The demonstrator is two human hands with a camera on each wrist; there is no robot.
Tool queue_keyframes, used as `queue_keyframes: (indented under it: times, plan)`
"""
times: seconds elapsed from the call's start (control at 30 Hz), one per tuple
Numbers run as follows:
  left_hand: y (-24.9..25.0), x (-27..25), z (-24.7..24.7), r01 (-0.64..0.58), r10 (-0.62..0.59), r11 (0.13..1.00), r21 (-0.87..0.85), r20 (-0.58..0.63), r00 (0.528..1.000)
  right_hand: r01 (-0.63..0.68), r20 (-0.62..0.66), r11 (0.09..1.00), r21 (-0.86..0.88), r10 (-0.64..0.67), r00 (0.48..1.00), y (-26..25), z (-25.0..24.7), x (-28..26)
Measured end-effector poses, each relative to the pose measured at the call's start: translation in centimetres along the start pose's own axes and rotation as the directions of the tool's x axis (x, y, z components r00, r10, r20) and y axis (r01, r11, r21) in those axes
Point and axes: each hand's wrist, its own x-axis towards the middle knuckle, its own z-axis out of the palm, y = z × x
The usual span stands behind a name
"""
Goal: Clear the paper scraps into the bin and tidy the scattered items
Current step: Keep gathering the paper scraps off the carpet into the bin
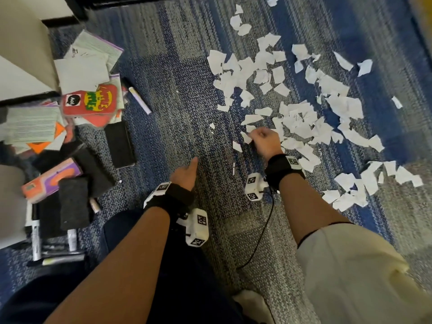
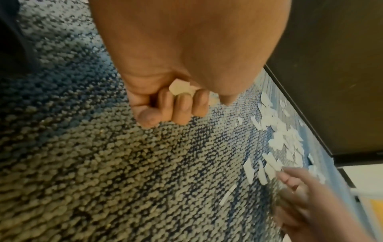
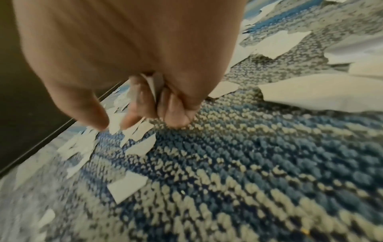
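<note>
Scraps of white paper (image 1: 297, 108) lie strewn across blue-and-grey carpet (image 1: 177, 108), most of them spreading beyond and to the right of the right hand (image 1: 265, 142), some just under its fingers. That hand, held low over the near edge of the litter, has its fingers curled round a few collected pieces (image 3: 154, 85), seen from the right wrist tucked between palm and fingertips, while thumb and forefinger reach toward another scrap on the floor. The left hand (image 1: 184, 175) sits well apart from it, nearer the person and over bare carpet; the left wrist view shows its fingers (image 2: 182, 106) folded into a fist around a small piece of paper (image 2: 179, 86). A single thin sliver (image 1: 234, 168) lies on the carpet between the two hands. Off to the left of the left hand, a jumble of scattered items covers the floor: printed cards and sheets (image 1: 91, 64), a red-and-orange packet (image 1: 92, 101), a white marker (image 1: 140, 100), a dark flat rectangular object (image 1: 120, 145), black felt erasers (image 1: 73, 205) and several more markers (image 1: 46, 251). Both wrists wear black straps with white tagged camera blocks (image 1: 197, 226).
</note>
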Motion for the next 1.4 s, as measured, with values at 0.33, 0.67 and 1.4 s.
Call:
queue_keyframes:
  times: [0.33, 0.67, 1.4]
  plan:
    - [5.1, -3.8, -4.4, -0.056, 0.01, 0.798, -0.6, -0.079, 0.997, 0.085, 0.054, 0.88, -0.467, -0.068, 0.996, 0.9, 0.5, 0.0]
    - [9.6, -13.6, -7.7, -0.311, 0.185, 0.665, -0.679, -0.253, 0.95, -0.288, 0.36, 0.853, 0.435, 0.129, 0.924, -2.8, -7.1, -9.2]
    - [14.5, -6.4, -13.6, -0.152, 0.317, 0.655, -0.74, 0.087, 0.944, -0.12, -0.012, 0.949, 0.293, 0.129, 0.992, -10.2, -22.0, -15.2]
